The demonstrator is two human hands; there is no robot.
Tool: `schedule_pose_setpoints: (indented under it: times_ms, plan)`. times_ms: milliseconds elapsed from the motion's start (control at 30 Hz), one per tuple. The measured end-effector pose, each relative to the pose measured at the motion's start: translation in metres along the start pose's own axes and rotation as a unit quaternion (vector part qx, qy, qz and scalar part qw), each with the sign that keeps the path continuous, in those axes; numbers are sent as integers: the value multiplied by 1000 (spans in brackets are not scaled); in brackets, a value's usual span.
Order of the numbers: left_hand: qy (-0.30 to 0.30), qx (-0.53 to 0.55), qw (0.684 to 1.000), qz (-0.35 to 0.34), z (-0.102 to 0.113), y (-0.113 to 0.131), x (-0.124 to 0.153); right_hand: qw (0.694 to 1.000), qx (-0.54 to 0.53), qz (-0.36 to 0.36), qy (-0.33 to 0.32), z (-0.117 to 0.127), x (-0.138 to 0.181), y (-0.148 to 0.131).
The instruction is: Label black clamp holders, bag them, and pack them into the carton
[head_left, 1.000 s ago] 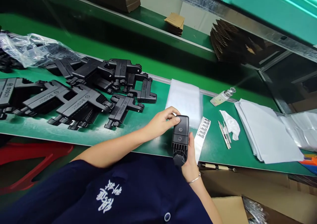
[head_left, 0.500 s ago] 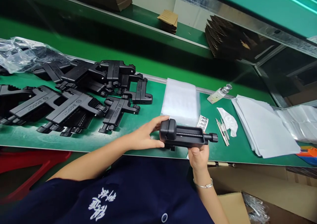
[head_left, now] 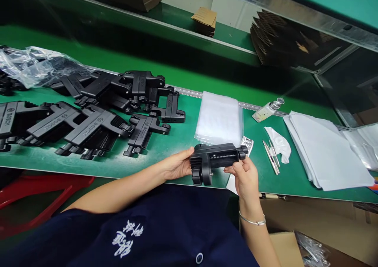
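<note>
Between my hands, just above the bench's front edge, is a black plastic clamp mount (head_left: 217, 156) with a knob at its right end. My left hand (head_left: 178, 165) grips its thick left end, thumb on top. My right hand (head_left: 245, 176) pinches the other end near the knob. Some fingers are hidden behind the mount. Several similar black clamp mounts (head_left: 91, 127), marked BOSCH, lie on the bench to the left, some stacked. Behind the held mount lies a stack of clear plastic bags (head_left: 220, 115), with a printed label sheet (head_left: 247, 144) beside it.
To the right are a pump bottle (head_left: 267, 110), a white cloth (head_left: 279, 143), pen-like tools (head_left: 271, 156) and white sheets (head_left: 325, 152). A crumpled plastic bag (head_left: 41, 66) lies at far left. Open cardboard boxes (head_left: 321, 216) stand below the bench, right; a red stool (head_left: 53, 190), left.
Both hands have turned the clamp mount over, so its long channel now faces towards me and its jaw end points down. My right hand has shifted to the knob end.
</note>
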State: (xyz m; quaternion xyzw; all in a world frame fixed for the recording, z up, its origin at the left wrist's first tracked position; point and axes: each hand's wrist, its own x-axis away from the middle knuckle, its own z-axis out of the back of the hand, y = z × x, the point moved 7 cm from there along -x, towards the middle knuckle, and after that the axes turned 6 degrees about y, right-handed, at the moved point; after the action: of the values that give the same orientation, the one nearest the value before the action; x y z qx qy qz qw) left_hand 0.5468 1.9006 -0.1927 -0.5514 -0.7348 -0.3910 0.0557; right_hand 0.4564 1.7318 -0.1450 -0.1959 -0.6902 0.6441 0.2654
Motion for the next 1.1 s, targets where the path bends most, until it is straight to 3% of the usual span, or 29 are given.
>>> schedule_pose_setpoints:
  times_ms: [133,233,333,433,533,600,667,733,767,867,933,967,1033,1100]
  plan:
    - [14,-9,997,76,6,-4,-19,986,120,113,-19,-18,16,-25]
    - [25,-4,995,100,4,-5,-34,943,242,226,-39,-41,36,-44]
    - [11,8,996,90,-2,-6,-42,913,285,290,-38,-53,48,-54]
    - [21,-26,997,74,0,-3,-43,914,287,279,-72,-42,38,-50]
    - [91,-155,983,-27,18,21,-43,932,288,200,-95,2,3,-33]
    - [136,-286,936,-152,27,48,-42,922,365,127,8,53,-27,-19]
    - [178,-416,858,-244,31,68,-40,863,496,26,96,99,-47,1]
    - [221,-516,782,-270,35,76,-39,818,561,-47,117,120,-57,20]
    - [241,-554,747,-276,35,78,-38,817,560,-62,118,122,-59,28]
    - [291,-642,611,-361,14,84,-20,864,481,-51,137,115,-61,42]
    - [276,-666,529,-449,-18,80,-5,893,424,-43,141,112,-60,48]
    - [242,-669,517,-476,-35,72,-3,905,401,-40,135,113,-59,50]
    - [143,-668,555,-474,-67,50,-12,931,346,-32,112,114,-59,52]
    - [59,-651,633,-414,-91,22,-35,956,278,-23,86,116,-58,52]
